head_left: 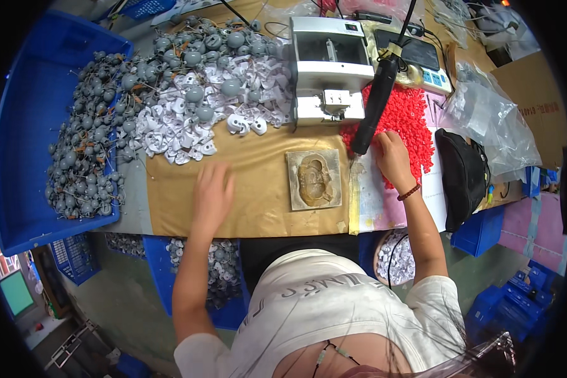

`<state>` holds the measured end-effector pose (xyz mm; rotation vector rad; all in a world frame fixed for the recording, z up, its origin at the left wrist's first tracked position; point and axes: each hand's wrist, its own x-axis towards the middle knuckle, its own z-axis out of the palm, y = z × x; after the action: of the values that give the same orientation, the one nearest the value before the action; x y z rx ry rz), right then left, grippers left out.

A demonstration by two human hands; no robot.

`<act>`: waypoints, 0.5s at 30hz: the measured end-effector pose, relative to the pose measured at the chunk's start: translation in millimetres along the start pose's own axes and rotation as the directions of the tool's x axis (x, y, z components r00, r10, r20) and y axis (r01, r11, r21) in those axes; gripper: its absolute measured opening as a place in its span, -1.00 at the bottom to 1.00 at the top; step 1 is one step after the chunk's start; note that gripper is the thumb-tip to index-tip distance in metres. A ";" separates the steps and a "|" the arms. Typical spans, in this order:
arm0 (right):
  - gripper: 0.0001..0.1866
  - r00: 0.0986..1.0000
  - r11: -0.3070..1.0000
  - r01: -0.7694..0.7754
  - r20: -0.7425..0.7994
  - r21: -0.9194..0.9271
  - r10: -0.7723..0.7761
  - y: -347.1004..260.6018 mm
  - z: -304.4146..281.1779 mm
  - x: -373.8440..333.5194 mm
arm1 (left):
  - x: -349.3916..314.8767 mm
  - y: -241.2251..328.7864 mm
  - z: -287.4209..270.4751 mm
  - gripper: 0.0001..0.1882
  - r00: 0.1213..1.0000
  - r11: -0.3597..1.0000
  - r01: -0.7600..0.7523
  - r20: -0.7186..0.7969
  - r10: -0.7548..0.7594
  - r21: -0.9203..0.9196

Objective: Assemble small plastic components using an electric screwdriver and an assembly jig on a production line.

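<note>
My left hand (213, 190) hovers over the brown table covering, blurred by motion, its thumb apart from the fingers and nothing visible in it. At the near part of a heap of small red plastic pieces (416, 113), my right hand (394, 157) has its fingers bent down and drawn together; whatever they hold is hidden. Just left of that hand hangs a black cylindrical power screwdriver (377, 104), tip down. A square metal fixture (292, 183) with a hollowed amber recess lies between my hands. White curved plastic parts (176, 135) are piled beyond my left hand.
Grey ball-shaped parts with wires (82, 164) fill part of a blue bin (25, 138) and spread across the back. A grey-white machine (331, 74) stands behind the fixture. At right lie a black pouch (457, 179), clear plastic bags (491, 120) and a cardboard box (535, 94).
</note>
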<state>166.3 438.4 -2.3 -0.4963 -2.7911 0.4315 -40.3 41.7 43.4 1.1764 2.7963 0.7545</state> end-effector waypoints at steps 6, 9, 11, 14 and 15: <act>-0.85 0.999 0.996 -0.018 -0.034 0.086 0.021 -3.7 -3.3 0.7 | 102.6 1.7 33.2 -0.58 0.992 0.993 -0.106 -0.069 0.110 0.056; -0.80 0.986 0.954 -0.038 -0.145 0.298 0.084 -15.6 -14.2 0.4 | 91.7 -9.3 38.8 -0.54 0.999 0.997 -0.040 -0.004 0.040 0.062; -0.79 0.984 0.908 -0.094 -0.102 0.409 0.148 -23.8 -23.9 -5.3 | 72.4 -10.0 40.8 -0.54 1.000 1.000 0.006 -0.002 -0.006 0.031; -0.81 0.972 0.772 -0.185 0.000 0.608 0.233 -41.4 -29.0 -13.7 | 55.4 -10.8 41.1 -0.54 0.996 0.999 0.032 -0.083 -0.034 -0.025; -0.82 0.966 0.703 -0.218 0.046 0.677 0.255 -49.6 -29.1 -14.0 | 56.2 -11.8 43.9 -0.53 0.989 0.999 0.016 -0.145 -0.021 -0.033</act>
<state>173.8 395.7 38.0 -0.6620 -2.2708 1.4058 -79.8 91.4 8.9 1.1325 2.8939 0.9155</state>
